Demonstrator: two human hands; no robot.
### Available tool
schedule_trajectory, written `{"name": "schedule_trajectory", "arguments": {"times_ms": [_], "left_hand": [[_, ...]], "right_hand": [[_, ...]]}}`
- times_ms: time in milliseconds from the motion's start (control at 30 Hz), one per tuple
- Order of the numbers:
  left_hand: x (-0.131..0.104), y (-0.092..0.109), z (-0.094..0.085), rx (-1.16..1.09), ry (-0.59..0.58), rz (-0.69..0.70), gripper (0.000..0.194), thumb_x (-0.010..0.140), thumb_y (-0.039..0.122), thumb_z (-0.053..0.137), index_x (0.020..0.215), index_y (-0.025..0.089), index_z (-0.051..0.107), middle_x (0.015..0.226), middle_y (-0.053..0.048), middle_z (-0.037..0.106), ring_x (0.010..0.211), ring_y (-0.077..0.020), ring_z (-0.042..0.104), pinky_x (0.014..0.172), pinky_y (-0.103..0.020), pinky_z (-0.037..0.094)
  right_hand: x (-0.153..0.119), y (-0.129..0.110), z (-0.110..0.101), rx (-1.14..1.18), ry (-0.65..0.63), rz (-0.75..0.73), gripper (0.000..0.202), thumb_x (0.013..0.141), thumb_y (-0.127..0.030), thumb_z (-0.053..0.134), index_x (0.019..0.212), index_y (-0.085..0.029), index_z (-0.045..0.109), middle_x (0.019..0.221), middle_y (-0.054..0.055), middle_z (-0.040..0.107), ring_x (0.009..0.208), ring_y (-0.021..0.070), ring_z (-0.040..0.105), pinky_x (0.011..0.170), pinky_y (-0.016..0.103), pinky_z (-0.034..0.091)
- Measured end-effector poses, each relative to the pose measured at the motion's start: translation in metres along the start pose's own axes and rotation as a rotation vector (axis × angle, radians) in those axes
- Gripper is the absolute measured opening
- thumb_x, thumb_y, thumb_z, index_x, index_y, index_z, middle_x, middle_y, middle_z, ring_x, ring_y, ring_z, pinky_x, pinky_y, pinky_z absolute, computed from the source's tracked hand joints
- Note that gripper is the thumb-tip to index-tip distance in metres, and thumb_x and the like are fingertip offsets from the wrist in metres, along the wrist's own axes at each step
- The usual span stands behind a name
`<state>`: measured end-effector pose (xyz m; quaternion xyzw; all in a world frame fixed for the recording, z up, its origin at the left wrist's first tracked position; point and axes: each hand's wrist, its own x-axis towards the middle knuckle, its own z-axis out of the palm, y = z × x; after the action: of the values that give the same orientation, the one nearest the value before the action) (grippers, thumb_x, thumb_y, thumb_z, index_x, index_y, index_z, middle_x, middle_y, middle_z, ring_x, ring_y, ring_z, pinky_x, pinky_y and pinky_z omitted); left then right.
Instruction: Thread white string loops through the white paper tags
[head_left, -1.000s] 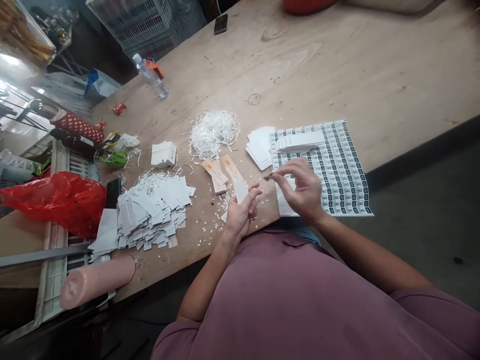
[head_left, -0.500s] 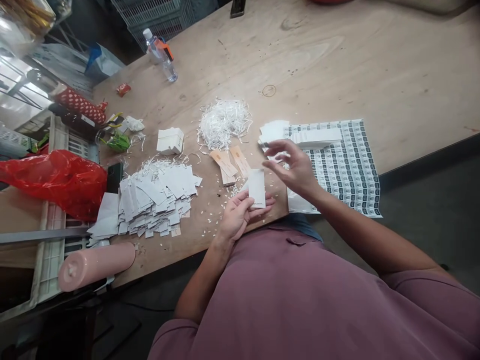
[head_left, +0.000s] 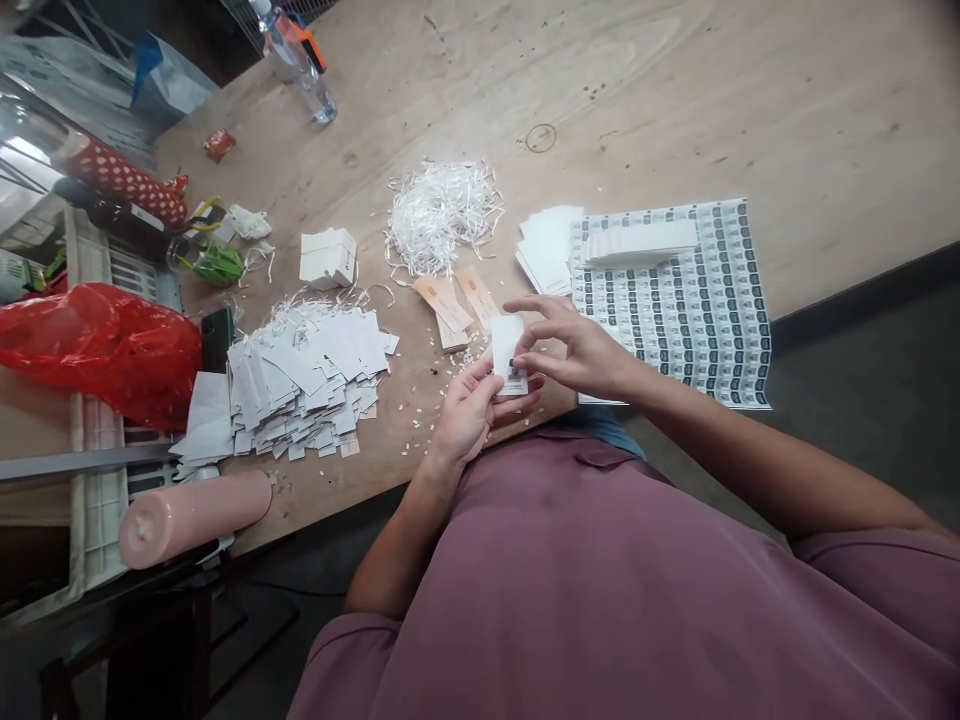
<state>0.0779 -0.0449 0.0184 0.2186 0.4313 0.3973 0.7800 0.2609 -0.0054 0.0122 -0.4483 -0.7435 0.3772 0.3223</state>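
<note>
A small white card [head_left: 508, 345] lies across the fingers of my left hand [head_left: 466, 412], whose thumb presses on its edge. Above the card's lower right part is my right hand [head_left: 574, 345]; its thumb and index fingertip are close together at a small dark label [head_left: 514, 368] on the card. To the right lies a sheet of printed labels [head_left: 720, 300] with a stack of white cards [head_left: 645, 242] on it. White cards are fanned out [head_left: 546, 250] beside the sheet. Orange-and-white cards [head_left: 444, 302] lie just beyond my left hand.
On the left are a heap of white tags [head_left: 307, 375], a red plastic bag [head_left: 105, 350] and a pink cylinder [head_left: 199, 515]. White strings [head_left: 444, 215] are piled farther back, near a bound white stack [head_left: 328, 258]. A clear bottle [head_left: 300, 72] lies at the back left.
My right hand has come down onto the card, where a dark label now shows. The whole view has shifted slightly, and my left hand still holds the card.
</note>
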Motion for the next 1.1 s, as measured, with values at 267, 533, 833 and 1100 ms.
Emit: {"name": "schedule_trajectory", "arguments": {"times_ms": [267, 533, 833, 1100], "left_hand": [[-0.0009, 0.0004, 0.0033, 0.019, 0.006, 0.008, 0.033, 0.075, 0.016, 0.072, 0.108, 0.015, 0.072, 0.097, -0.009, 0.078, 0.103, -0.0294, 0.074, 0.095, -0.049, 0.06], [-0.0009, 0.0005, 0.0025, 0.021, 0.003, 0.01, 0.035, 0.073, 0.014, 0.069, 0.108, 0.015, 0.073, 0.099, -0.009, 0.078, 0.104, -0.0288, 0.074, 0.096, -0.048, 0.06], [-0.0012, 0.0008, 0.0037, -0.001, 0.018, 0.015, 0.03, 0.071, 0.013, 0.07, 0.101, 0.014, 0.073, 0.098, -0.009, 0.077, 0.106, -0.0291, 0.073, 0.098, -0.05, 0.059], [-0.0008, -0.0003, 0.0026, -0.013, 0.018, 0.032, 0.027, 0.071, 0.013, 0.068, 0.098, 0.014, 0.072, 0.098, -0.008, 0.077, 0.103, -0.0263, 0.072, 0.096, -0.048, 0.059]], "right_hand": [[0.0033, 0.0031, 0.0032, -0.026, -0.028, 0.003, 0.009, 0.084, -0.028, 0.07, 0.076, -0.024, 0.073, 0.141, 0.007, 0.061, 0.135, 0.0339, 0.048, 0.113, 0.061, 0.034], [0.0039, 0.003, 0.0038, -0.033, -0.025, -0.004, 0.011, 0.084, -0.026, 0.07, 0.073, -0.023, 0.073, 0.14, 0.007, 0.062, 0.133, 0.0348, 0.048, 0.112, 0.062, 0.035], [0.0039, 0.0051, 0.0067, -0.056, -0.006, -0.015, 0.01, 0.083, -0.026, 0.07, 0.074, -0.024, 0.072, 0.139, 0.007, 0.062, 0.133, 0.0342, 0.047, 0.111, 0.061, 0.036], [0.0041, 0.0044, 0.0089, -0.053, 0.009, -0.022, 0.008, 0.082, -0.024, 0.07, 0.074, -0.024, 0.072, 0.138, 0.007, 0.063, 0.132, 0.0339, 0.048, 0.111, 0.062, 0.035]]}}
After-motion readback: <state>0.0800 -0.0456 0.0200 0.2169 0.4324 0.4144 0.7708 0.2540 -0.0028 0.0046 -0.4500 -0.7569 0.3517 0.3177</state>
